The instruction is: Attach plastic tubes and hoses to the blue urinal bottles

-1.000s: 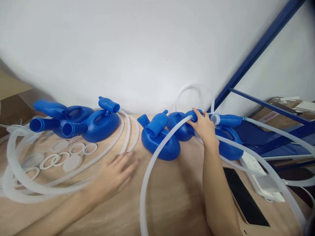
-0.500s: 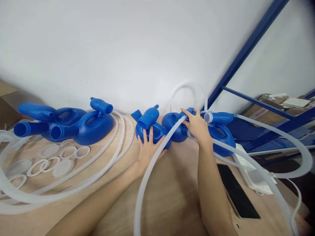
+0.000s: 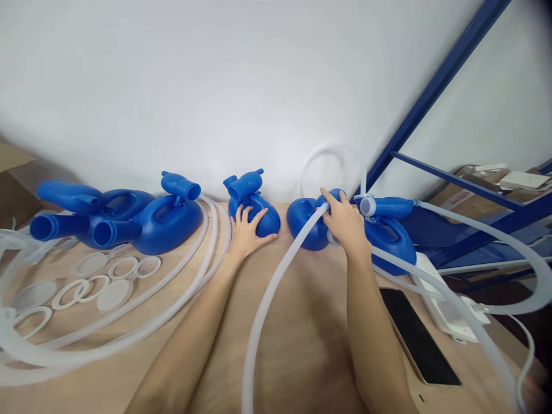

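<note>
My left hand rests with spread fingers on a blue bottle near the wall; a smaller blue piece sits on top of that bottle. To the right, my right hand is wrapped over the top part of another blue bottle, at the end of a translucent hose that arcs down toward the front edge. Just beyond my right hand stands a blue bottle with a hose on its spout.
Several blue bottles stand at the left, beside coiled hoses, white rings and discs. A black phone and a white power strip lie right. Behind them is a blue metal frame.
My left hand has moved left and back with the bottle under it, opening a gap to the bottle at my right hand. My right hand has barely moved.
</note>
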Demonstrator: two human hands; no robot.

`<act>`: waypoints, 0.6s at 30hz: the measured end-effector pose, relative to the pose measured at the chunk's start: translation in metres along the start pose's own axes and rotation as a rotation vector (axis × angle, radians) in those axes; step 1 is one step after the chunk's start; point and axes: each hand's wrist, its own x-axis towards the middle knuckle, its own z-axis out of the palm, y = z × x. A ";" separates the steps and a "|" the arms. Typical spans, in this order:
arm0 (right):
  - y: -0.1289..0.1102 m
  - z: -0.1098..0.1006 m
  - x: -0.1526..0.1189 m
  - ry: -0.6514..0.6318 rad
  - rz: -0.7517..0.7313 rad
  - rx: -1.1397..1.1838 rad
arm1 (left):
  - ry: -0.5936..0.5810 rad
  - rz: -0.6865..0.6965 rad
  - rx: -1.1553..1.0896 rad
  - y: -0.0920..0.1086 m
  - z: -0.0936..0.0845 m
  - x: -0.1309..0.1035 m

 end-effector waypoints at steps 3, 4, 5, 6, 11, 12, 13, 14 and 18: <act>0.000 -0.003 0.000 -0.013 -0.008 0.008 | 0.086 -0.134 0.026 0.015 0.002 0.004; 0.000 -0.004 -0.001 -0.020 -0.012 0.006 | 0.115 -0.187 0.052 0.020 0.002 0.005; 0.000 -0.005 -0.001 -0.032 -0.019 0.002 | 0.137 -0.231 0.075 0.024 0.002 0.006; 0.000 -0.006 -0.001 -0.044 -0.030 -0.001 | 0.149 -0.262 0.080 0.026 0.002 0.006; 0.003 -0.008 0.001 -0.083 -0.147 -0.018 | 0.074 -0.205 -0.068 0.012 0.004 0.013; 0.004 -0.008 0.002 -0.091 -0.167 -0.031 | 0.047 -0.173 -0.094 0.004 0.004 0.015; 0.005 -0.008 0.002 -0.095 -0.179 -0.047 | 0.018 -0.139 -0.118 -0.006 0.003 0.018; 0.005 -0.007 0.003 -0.093 -0.183 -0.062 | -0.010 -0.108 -0.147 -0.016 0.002 0.020; 0.003 -0.002 0.004 -0.046 -0.103 -0.022 | -0.084 -0.049 -0.237 -0.053 -0.009 0.028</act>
